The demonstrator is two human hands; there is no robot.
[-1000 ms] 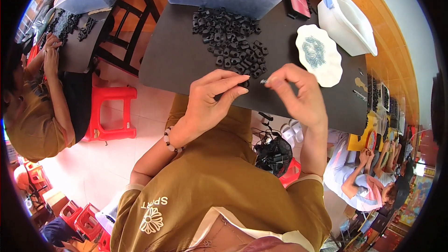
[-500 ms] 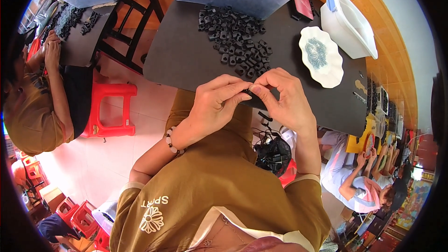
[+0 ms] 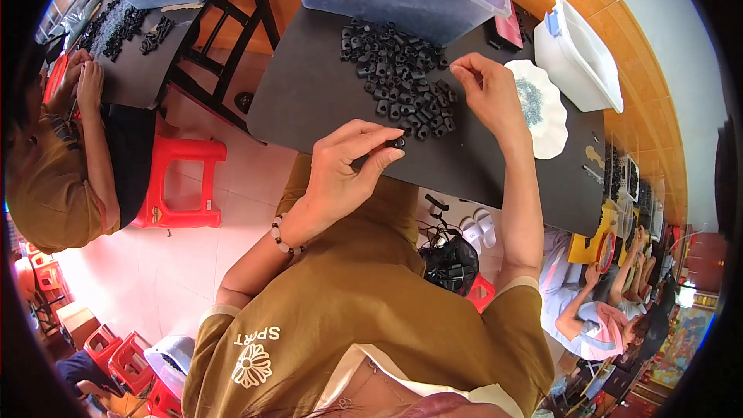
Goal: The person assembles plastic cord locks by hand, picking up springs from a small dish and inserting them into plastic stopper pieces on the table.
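My left hand [image 3: 347, 170] pinches a small black plastic part [image 3: 399, 142] between thumb and forefinger, just over the near edge of the dark table. To the right and farther off is my right hand [image 3: 494, 97], apart from the left, its thumb and fingertips drawn together. Whatever may be between those fingertips is too small to make out. A pile of similar black parts [image 3: 395, 70] lies left of my right hand. Partly behind the right hand sits a white scalloped plate [image 3: 551, 128] bearing many tiny clear pieces [image 3: 529, 101].
A clear plastic bin [image 3: 387, 4] of black parts stands at the far edge of the table [image 3: 298, 70], with a white tub [image 3: 576, 58] to its right. On the left, a co-worker [image 3: 70, 178] sits on a red stool [image 3: 182, 186]; other people work at lower right.
My right hand has left the left hand's fingertips and moved up and right, beside the pile and plate. My left hand stays near its place, and the black part now shows in its fingers.
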